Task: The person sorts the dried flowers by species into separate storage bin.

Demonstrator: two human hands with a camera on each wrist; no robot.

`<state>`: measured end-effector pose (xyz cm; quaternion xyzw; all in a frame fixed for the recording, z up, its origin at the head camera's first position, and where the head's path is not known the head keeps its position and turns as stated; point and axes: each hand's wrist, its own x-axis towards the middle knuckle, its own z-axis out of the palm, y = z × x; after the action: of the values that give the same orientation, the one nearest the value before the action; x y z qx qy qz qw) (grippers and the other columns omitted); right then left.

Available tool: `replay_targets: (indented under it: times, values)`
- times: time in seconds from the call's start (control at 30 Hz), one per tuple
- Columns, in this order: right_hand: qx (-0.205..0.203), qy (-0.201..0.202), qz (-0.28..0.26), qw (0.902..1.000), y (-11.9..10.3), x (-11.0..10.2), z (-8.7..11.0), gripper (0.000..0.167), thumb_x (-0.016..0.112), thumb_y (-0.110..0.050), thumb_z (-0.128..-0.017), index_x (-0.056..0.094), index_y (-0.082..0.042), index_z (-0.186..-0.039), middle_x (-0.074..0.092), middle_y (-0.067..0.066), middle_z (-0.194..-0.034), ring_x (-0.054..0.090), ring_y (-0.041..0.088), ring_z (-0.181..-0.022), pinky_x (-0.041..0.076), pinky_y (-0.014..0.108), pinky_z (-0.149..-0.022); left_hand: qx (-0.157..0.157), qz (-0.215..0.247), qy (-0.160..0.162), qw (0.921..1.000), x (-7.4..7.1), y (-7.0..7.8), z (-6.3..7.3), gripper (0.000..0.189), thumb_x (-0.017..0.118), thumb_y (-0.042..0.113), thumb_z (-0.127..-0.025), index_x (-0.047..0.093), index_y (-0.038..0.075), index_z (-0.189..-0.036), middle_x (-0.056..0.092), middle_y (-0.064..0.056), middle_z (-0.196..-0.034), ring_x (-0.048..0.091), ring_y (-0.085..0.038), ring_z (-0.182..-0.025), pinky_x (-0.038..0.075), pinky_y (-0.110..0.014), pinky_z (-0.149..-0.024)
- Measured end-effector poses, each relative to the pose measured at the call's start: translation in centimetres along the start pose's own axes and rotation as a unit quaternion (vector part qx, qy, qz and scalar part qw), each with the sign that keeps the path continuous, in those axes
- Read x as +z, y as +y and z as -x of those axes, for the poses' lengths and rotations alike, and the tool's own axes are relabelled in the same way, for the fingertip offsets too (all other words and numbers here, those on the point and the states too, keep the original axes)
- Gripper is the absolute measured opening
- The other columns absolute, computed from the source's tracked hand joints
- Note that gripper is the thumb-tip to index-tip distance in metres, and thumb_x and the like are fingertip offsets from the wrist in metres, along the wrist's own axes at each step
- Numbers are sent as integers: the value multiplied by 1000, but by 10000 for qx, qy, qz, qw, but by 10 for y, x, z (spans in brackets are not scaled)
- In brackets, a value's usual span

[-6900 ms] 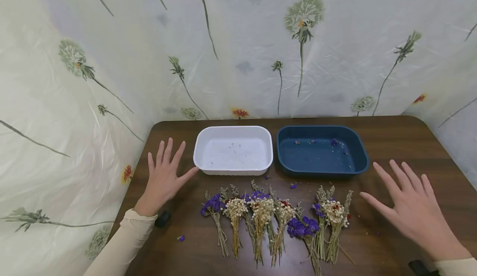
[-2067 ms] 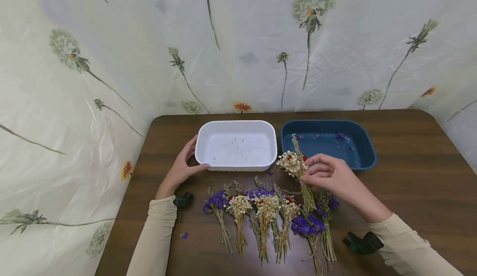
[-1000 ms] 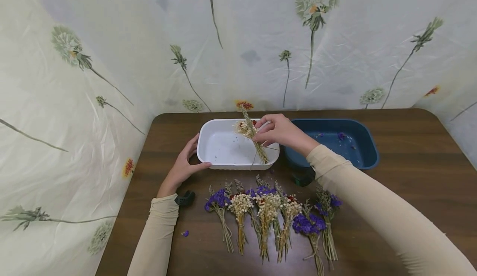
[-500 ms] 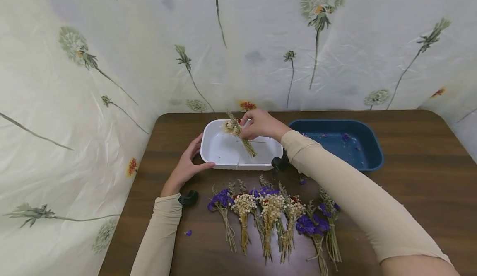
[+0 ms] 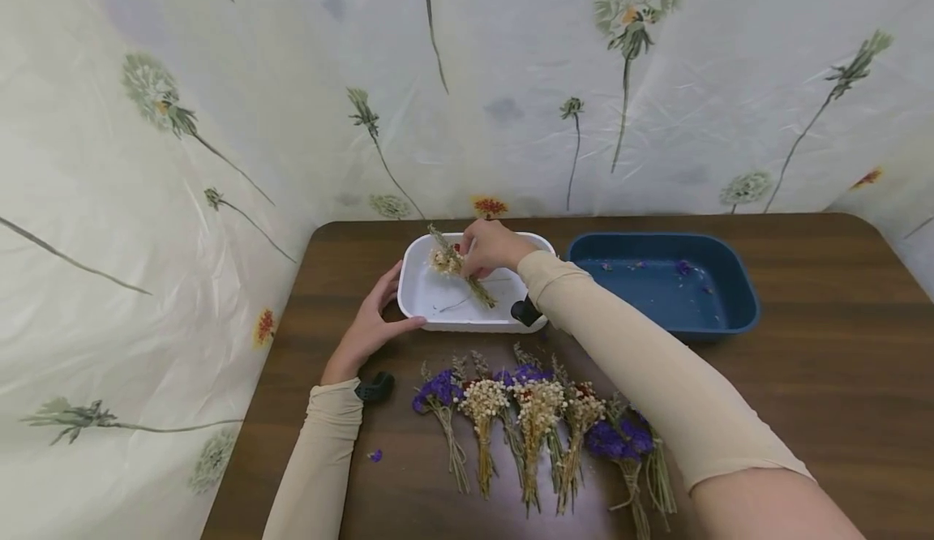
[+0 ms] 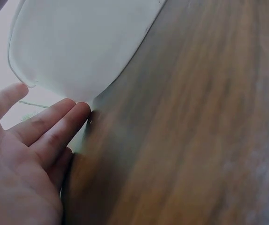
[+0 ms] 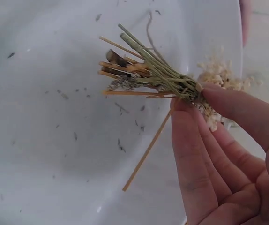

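Observation:
My right hand (image 5: 490, 248) pinches a small dried flower bouquet (image 5: 447, 261) over the left part of the white tray (image 5: 474, 325). In the right wrist view, thumb and fingers grip the bouquet's tied stems (image 7: 162, 77), cream blossoms beyond them. One thin stem sticks out sideways. My left hand (image 5: 374, 325) rests at the tray's left end, thumb on the front rim. Its fingers, fairly straight, touch the tray's outer side (image 6: 78, 56) in the left wrist view. Several more bouquets lie in a row before the tray, among them a purple one (image 5: 436, 390) and a cream one (image 5: 538, 406).
A dark blue tray (image 5: 664, 329) with a few purple petals stands right of the white one. A loose purple petal (image 5: 375, 456) lies on the brown wooden table (image 5: 817, 345). Behind the table hangs a flower-patterned cloth (image 5: 503, 78). My right forearm crosses over the rightmost bouquets.
My right hand picked up a cream bouquet from the row's right end, carried it left over the white tray and lowered it. My left hand came to the white tray earlier and stays there.

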<state>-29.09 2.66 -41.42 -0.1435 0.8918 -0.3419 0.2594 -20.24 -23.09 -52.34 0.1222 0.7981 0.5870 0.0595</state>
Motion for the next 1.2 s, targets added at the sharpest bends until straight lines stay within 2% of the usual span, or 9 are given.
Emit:
replay_targets:
  times: [0.2,0.4,0.6,0.8,1.2]
  values:
    - [72,-91,142,9998,1,4,-12,24,81,-6,-85,66,-1,-102,71,14,-103,71,16,-78,63,32,-76,-52,-4,-30,10000,-1,-2,0,99,86,14,-85,29,41,-161,52,-9,-155,44,-32,-147,24,-58,-125]
    - [112,-309,272,9991,1,10,-15,26,81,-6,-83,66,-1,-104,69,10,-95,70,15,-71,63,31,-75,-89,25,-8,10000,-1,-3,-1,100,85,14,-85,27,39,-162,50,-10,-157,42,-32,-148,23,-58,-125]
    - [58,-481,392,9981,-2,16,-11,28,80,-6,-85,66,1,-108,69,10,-95,71,17,-76,62,31,-77,-105,-23,8,9999,-1,-2,-1,100,86,15,-85,27,39,-162,51,-9,-156,43,-31,-148,23,-58,-125]
    - [12,-507,435,9978,-1,19,-11,26,79,-5,-85,65,1,-106,69,11,-97,71,20,-77,62,32,-76,-50,-20,33,10000,-1,-3,0,100,88,17,-83,29,41,-161,52,-9,-155,45,-32,-146,24,-59,-124]
    - [193,-547,558,9968,2,20,-14,26,78,-4,-85,66,1,-108,73,12,-95,73,22,-81,62,31,-73,-6,-44,56,10000,0,-3,0,100,87,15,-83,30,39,-161,53,-9,-154,45,-31,-146,25,-57,-124]
